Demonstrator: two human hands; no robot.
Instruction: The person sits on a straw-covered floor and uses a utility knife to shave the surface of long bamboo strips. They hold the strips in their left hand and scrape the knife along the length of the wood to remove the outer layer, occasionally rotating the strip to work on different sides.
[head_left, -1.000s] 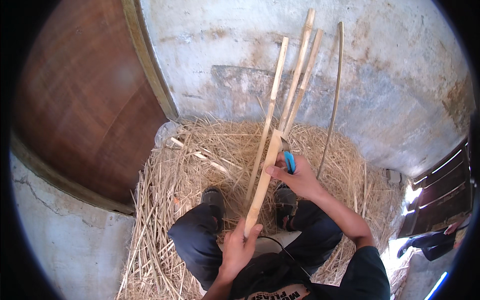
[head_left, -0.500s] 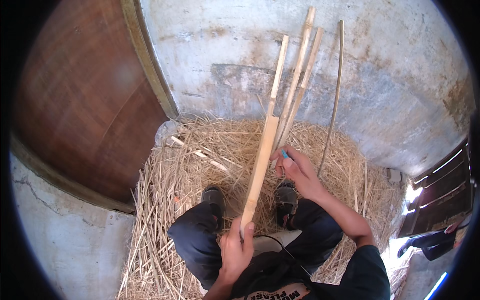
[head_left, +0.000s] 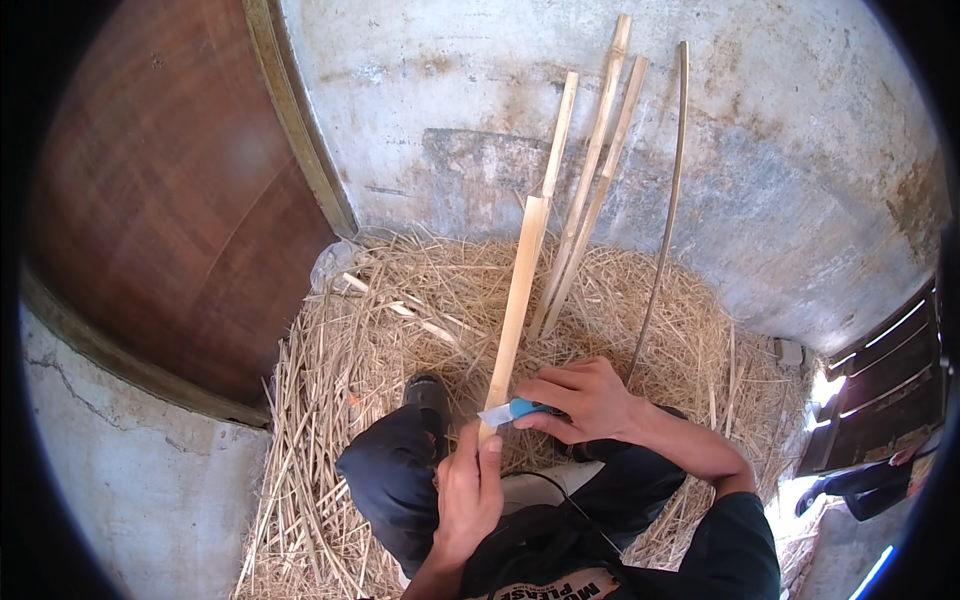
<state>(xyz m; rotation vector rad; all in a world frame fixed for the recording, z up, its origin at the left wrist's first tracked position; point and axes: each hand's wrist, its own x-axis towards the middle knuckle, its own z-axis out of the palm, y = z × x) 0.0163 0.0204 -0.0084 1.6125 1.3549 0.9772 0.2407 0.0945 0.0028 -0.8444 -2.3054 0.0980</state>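
The bamboo strip (head_left: 519, 300) looks smooth, the knife blade (head_left: 496, 415) metallic, the wall (head_left: 790, 140) rough.

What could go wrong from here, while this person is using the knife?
The blade of the blue-handled knife, in the right hand, is close to the bare left hand; a slip might cut it.
The left hand grips the bamboo strip only near its lower end, so the long upper part could twist or swing under pressure.
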